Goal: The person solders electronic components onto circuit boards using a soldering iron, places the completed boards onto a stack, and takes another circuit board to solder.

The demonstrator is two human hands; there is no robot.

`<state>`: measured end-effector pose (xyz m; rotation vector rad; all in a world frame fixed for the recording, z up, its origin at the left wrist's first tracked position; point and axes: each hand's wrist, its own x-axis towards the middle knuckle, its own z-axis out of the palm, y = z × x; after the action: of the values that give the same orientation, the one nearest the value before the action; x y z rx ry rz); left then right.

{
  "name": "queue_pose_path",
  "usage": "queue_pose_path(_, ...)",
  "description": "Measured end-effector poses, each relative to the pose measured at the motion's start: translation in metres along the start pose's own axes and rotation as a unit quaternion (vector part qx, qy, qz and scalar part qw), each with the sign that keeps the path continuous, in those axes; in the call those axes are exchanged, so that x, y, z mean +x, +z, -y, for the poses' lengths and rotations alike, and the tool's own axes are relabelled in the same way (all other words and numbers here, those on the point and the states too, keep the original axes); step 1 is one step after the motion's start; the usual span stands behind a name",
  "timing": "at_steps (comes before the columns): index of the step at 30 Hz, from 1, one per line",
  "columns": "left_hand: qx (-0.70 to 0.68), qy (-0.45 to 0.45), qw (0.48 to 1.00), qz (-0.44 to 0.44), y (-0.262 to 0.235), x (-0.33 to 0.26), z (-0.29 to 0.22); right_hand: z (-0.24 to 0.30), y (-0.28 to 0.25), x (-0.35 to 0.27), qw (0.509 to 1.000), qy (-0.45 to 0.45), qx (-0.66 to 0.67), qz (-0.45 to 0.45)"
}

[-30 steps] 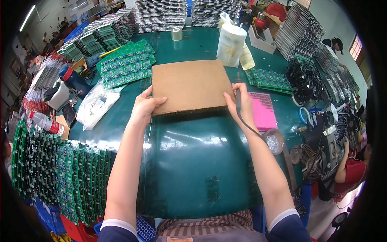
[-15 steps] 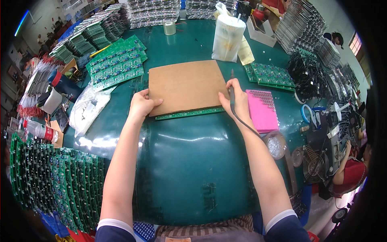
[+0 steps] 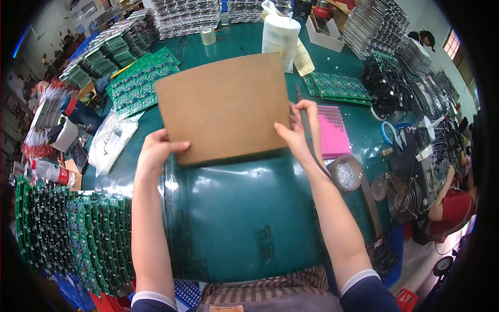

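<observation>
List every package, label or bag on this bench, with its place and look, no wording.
Clear plastic bag: left of the left hand, flat, crumpled, see-through.
Yellow paper label: far side, beside the white container, narrow slip.
Bottle: left edge, lying down, red-banded label.
Cardboard sheet: plain brown, held by both hands.

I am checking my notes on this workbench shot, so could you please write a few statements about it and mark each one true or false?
1. Both hands grip the brown cardboard sheet. True.
2. The right hand also holds a dark pen-like tool. True.
3. The left hand holds a bottle. False: it holds the sheet's lower left corner.
4. A yellow tray lies right of the sheet. False: the tray is pink.
</observation>
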<state>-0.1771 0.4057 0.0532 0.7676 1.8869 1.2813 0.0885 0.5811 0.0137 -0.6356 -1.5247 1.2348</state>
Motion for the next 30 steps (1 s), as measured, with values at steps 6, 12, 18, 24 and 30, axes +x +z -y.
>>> queue_pose_path(6,0.009,0.166,0.984,-0.067,-0.011,-0.148,0.023,0.068,-0.029,-0.082,0.979,0.100,0.103,0.143)
queue_pose_path(12,0.312,0.418,0.852,-0.032,-0.018,-0.226,0.075,0.061,-0.062,-0.169,0.952,-0.041,-0.049,0.300)
queue_pose_path(18,0.399,0.527,0.750,0.038,-0.020,-0.261,0.113,0.066,-0.084,-0.182,0.831,-0.253,-0.136,0.477)
queue_pose_path(24,0.506,0.607,0.612,0.042,-0.008,-0.273,0.119,0.108,-0.102,-0.164,0.718,-0.160,-0.280,0.616)
queue_pose_path(30,0.499,0.625,0.600,-0.010,0.053,-0.295,0.116,0.110,-0.097,-0.145,0.682,-0.256,-0.439,0.526)
